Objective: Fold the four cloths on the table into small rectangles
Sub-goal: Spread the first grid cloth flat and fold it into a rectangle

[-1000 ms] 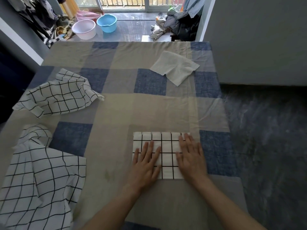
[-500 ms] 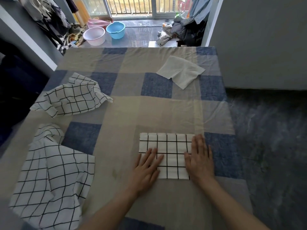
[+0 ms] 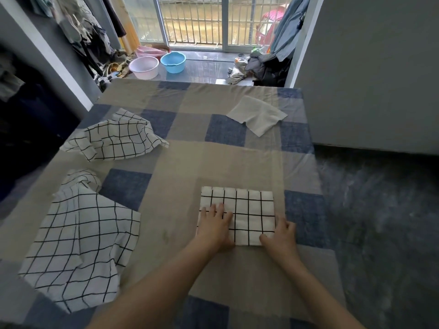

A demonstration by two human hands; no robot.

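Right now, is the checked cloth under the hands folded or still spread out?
Folded. The checked cloth lies as a small flat rectangle with straight edges; the left hand rests on it and the right hand holds its near right corner.

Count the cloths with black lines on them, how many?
3. A folded one lies under the hands near the front. A crumpled one sits far left. A big one hangs over the near-left table edge. The plain cloth doesn't count.

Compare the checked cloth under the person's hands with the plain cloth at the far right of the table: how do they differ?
The checked cloth is a neat folded rectangle; the plain cloth lies loose, edges uneven. The checked one carries a black grid; the plain one has no pattern. The left hand and right hand touch the checked cloth; nothing touches the plain one. Both are pale.
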